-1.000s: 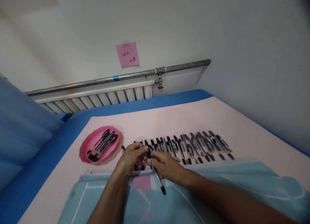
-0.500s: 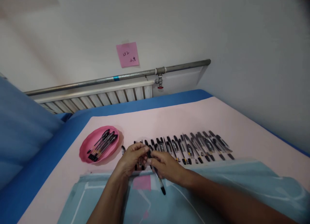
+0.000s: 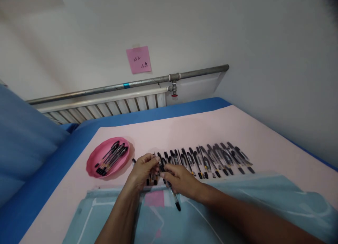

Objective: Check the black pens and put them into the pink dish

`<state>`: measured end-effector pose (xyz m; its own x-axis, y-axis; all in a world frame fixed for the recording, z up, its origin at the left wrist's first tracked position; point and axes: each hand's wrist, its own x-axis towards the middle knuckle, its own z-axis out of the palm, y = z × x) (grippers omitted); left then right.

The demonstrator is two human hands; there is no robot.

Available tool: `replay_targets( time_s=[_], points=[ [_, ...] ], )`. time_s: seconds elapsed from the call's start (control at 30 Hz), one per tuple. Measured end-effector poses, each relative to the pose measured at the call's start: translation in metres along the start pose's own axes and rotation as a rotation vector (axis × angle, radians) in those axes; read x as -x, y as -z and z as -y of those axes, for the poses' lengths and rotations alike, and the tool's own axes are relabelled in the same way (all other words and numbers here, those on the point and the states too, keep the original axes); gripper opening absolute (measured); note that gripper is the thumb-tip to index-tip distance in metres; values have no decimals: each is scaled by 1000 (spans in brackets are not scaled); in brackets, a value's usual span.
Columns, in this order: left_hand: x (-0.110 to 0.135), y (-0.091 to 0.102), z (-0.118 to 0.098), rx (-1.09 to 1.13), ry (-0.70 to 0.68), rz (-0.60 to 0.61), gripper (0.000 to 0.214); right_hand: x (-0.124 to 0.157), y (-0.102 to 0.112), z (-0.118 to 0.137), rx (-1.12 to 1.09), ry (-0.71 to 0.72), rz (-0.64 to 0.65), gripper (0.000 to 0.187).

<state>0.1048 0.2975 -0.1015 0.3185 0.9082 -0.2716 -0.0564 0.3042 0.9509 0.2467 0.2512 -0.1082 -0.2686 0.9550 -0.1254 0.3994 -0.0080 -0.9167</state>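
My left hand (image 3: 142, 170) and my right hand (image 3: 179, 180) meet over the left end of a long row of black pens (image 3: 208, 159) laid on a pink sheet (image 3: 185, 131). The right hand is closed on a clear pen with a black tip (image 3: 174, 198) that points toward me. The left hand pinches something small and dark at that pen's upper end; I cannot make out what it is. A pink tray (image 3: 95, 164) with several black pens (image 3: 112, 157) lies left of my hands.
A light blue cloth (image 3: 237, 208) covers the near part of the surface. Blue fabric (image 3: 31, 187) borders the pink sheet on the left and back. Behind are a radiator (image 3: 105, 108), a grey pipe (image 3: 132, 85) and a pink note (image 3: 138, 59) on the white wall.
Both hands stay together at the row's left end, with only small finger movements on the pen. Nothing else has moved.
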Motion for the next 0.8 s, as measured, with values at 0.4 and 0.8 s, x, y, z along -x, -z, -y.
replay_targets(
  time_s=[0.4,0.8],
  points=[
    [2,3,1,2,56,58,29,-2,1,-3,14,24,-20,26],
    [0,2,4,-38,41,40,31,-2,0,-6,79,76,-4,24]
  ],
)
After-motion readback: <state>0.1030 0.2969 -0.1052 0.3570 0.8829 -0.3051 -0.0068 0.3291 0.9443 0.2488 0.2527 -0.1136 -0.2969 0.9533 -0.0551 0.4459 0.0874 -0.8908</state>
